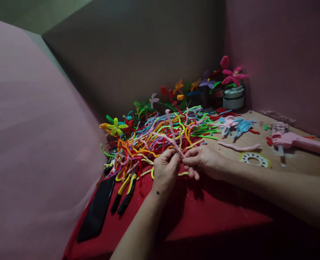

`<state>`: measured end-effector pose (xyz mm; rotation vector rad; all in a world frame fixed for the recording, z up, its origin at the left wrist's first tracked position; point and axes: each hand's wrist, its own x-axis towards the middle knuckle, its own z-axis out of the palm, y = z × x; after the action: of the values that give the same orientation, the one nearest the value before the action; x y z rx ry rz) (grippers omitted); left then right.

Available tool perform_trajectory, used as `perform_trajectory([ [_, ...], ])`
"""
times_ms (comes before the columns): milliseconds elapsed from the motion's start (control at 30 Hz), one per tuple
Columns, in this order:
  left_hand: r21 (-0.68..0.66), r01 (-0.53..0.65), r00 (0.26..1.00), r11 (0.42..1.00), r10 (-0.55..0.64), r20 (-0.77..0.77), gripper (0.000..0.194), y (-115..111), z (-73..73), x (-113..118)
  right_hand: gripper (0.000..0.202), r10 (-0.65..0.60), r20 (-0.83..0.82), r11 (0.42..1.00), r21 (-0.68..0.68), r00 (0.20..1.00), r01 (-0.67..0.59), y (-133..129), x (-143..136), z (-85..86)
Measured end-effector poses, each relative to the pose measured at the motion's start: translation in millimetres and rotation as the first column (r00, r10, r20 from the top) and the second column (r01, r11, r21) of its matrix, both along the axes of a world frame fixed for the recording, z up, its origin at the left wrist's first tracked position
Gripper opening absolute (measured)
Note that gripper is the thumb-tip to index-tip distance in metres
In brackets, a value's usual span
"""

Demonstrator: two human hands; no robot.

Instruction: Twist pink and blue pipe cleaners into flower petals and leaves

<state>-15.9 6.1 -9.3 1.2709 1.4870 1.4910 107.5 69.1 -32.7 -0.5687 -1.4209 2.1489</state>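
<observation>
Between my two hands is a pale pink pipe cleaner (172, 126), its long end standing up over the pile. My left hand (167, 165) pinches it near its lower end. The fingertips of my right hand (203, 160) close on the same spot from the right, with the lower fingers curled loosely. Another pale pink strand (162, 135) slants up to the left from near my left fingers; whether it is part of the held piece I cannot tell. Just behind the hands lies a heap of many-coloured pipe cleaners (138, 144).
Yellow-and-black pliers (127, 193) and a black phone (97, 209) lie on the red cloth (216, 216) at left. To the right are a pink glue gun (298, 140), a tape roll (254, 159) and a loose pink pipe cleaner (240, 147). Pipe-cleaner flowers (234, 76) stand along the back.
</observation>
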Motion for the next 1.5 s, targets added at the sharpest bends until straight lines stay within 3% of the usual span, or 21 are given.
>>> perform_trajectory([
  [167,0.048,0.031,0.991,0.998,-0.037,0.130,0.017,3,-3.5,0,0.020,-0.040,-0.005,0.999,0.002,0.999,0.040,0,-2,-0.4],
  [367,0.104,0.063,0.985,0.993,-0.079,0.154,0.016,7,-6.9,2,0.023,-0.074,0.052,0.994,0.079,0.996,0.070,-2,-1,-3.7],
  [500,0.075,0.003,0.989,0.997,-0.013,0.145,0.019,6,-6.9,3,0.025,-0.127,0.165,0.983,0.154,0.978,0.102,-8,0,-1.0],
  [600,0.063,-0.007,0.985,0.998,-0.004,0.173,0.022,7,-7.4,1,0.022,-0.137,0.156,0.983,0.142,0.978,0.115,-10,-1,2.0],
  [833,0.004,0.156,0.852,0.988,-0.137,0.505,0.036,12,-11.3,-5,0.018,-0.077,0.032,0.995,0.072,0.997,0.075,-5,-3,1.7],
  [1000,0.081,0.042,0.925,0.996,-0.070,0.373,0.027,11,-11.1,1,0.016,-0.104,0.102,0.992,0.083,0.989,0.096,-10,-3,6.4],
  [1167,0.112,-0.112,0.972,0.987,0.085,0.221,0.011,8,-4.7,6,0.010,-0.182,0.241,0.966,0.222,0.953,0.129,-16,-1,10.7],
  [1367,-0.002,-0.011,0.942,1.000,0.011,0.337,0.016,9,-0.2,-3,0.013,-0.197,0.246,0.960,0.243,0.949,0.136,-15,-2,9.4],
  [1500,0.005,0.015,0.911,1.000,-0.016,0.412,0.024,10,-0.5,-10,0.017,-0.183,0.237,0.974,0.177,0.954,0.142,-14,-2,13.1],
])
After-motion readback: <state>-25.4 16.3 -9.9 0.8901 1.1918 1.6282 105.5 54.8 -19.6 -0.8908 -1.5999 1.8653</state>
